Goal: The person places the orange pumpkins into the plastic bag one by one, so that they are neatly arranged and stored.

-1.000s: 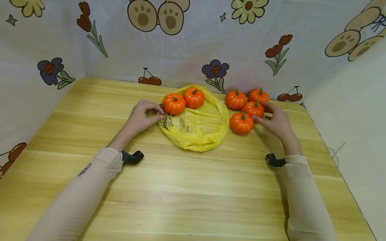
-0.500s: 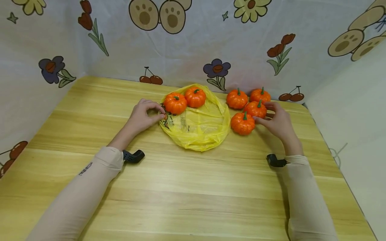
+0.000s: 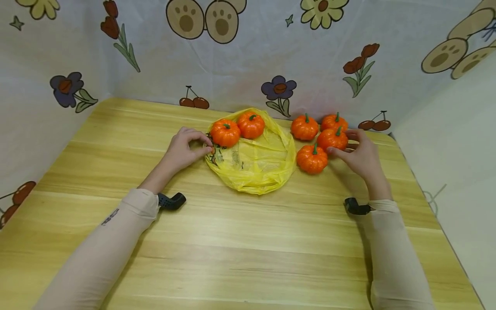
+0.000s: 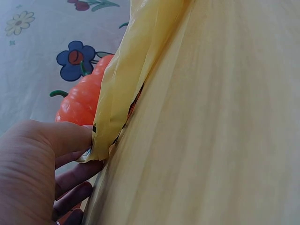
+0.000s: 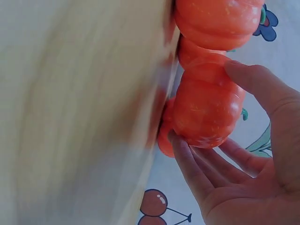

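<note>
At the bag's left rim, my left hand (image 3: 186, 147) pinches the edge of a yellow plastic bag (image 3: 259, 165); the left wrist view shows the plastic (image 4: 122, 79) between thumb and fingers. Two small orange toy pumpkins (image 3: 225, 133) with green stems sit inside the bag at its back left. Right of the bag, my right hand (image 3: 362, 155) grips another pumpkin (image 3: 332, 138), thumb on one side and fingertips on the other. In the right wrist view the gripped pumpkin (image 5: 206, 103) hides part of its neighbours.
Close around the gripped pumpkin stand three more: one in front (image 3: 311, 159), one behind left (image 3: 304, 128) and one behind (image 3: 334, 122). The wooden table (image 3: 240, 245) meets a patterned cloth (image 3: 232, 73) at its back edge.
My right hand has moved slightly right, and the gripped pumpkin has shifted right with it, away from the front one. The left hand and bag stay put.
</note>
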`<state>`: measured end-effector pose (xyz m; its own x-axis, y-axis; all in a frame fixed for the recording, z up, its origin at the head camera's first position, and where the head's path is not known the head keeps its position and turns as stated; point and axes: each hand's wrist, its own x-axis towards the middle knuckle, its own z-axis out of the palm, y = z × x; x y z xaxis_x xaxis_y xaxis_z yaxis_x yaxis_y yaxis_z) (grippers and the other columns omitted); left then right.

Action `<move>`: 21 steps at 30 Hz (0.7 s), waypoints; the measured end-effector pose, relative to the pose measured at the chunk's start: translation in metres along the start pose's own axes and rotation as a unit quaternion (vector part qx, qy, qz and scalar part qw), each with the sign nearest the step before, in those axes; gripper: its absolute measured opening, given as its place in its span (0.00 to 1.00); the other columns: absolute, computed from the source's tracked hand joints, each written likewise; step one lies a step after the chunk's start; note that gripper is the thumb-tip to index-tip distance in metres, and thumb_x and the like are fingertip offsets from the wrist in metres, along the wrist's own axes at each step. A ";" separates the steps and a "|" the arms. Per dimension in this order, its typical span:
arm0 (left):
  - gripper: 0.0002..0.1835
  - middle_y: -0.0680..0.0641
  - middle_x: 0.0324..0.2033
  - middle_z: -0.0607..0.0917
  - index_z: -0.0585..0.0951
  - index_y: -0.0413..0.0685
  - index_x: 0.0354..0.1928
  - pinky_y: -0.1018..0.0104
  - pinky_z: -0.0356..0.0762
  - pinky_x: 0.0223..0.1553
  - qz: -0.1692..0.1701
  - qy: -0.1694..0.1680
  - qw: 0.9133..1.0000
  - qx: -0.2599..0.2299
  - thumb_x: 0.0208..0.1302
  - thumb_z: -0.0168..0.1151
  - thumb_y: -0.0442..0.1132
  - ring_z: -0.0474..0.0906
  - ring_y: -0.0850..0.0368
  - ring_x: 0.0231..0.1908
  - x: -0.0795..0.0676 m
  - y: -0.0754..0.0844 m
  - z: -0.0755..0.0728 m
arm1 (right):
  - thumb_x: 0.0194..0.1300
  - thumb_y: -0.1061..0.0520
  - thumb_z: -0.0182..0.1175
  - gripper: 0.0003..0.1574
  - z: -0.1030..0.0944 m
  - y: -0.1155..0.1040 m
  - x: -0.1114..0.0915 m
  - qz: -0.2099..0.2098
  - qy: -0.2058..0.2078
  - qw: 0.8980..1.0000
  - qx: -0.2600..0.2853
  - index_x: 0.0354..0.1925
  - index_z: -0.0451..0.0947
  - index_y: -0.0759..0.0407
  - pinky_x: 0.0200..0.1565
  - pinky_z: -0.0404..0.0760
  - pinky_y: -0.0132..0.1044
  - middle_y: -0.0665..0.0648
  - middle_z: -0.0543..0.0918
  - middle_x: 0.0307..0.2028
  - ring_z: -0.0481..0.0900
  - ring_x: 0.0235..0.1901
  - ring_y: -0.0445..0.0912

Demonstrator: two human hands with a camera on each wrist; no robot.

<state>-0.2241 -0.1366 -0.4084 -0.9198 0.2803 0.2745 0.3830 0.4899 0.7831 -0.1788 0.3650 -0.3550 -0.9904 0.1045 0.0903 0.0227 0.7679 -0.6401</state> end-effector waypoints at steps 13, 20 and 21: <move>0.05 0.46 0.45 0.89 0.91 0.50 0.39 0.48 0.63 0.60 0.001 -0.003 1.000 0.001 0.62 0.77 0.38 0.72 0.47 0.52 0.000 -0.001 -0.001 | 0.64 0.41 0.75 0.52 -0.015 -0.020 -0.005 -0.010 0.050 0.999 0.017 0.74 0.63 0.59 0.60 0.82 0.35 0.66 0.75 0.69 0.81 0.62 0.64; 0.05 0.46 0.44 0.89 0.91 0.51 0.38 0.50 0.63 0.59 0.004 -0.001 1.000 0.001 0.62 0.78 0.38 0.72 0.48 0.51 0.000 -0.002 -0.001 | 0.63 0.41 0.75 0.50 -0.014 -0.047 -0.011 -0.029 0.044 0.998 0.032 0.75 0.66 0.55 0.61 0.83 0.40 0.63 0.76 0.69 0.82 0.62 0.62; 0.05 0.46 0.45 0.89 0.91 0.50 0.38 0.50 0.63 0.59 0.003 -0.001 1.000 0.002 0.62 0.78 0.38 0.71 0.48 0.51 0.000 -0.002 -0.001 | 0.64 0.41 0.75 0.50 -0.012 -0.051 -0.011 -0.033 0.042 0.998 0.034 0.74 0.66 0.55 0.62 0.82 0.41 0.63 0.76 0.69 0.82 0.63 0.62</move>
<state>-0.2246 -0.1382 -0.4096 -0.9173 0.2855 0.2776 0.3888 0.4909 0.7796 -0.1671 0.3318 -0.3140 -0.9746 0.1093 0.1953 -0.0543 0.7310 -0.6802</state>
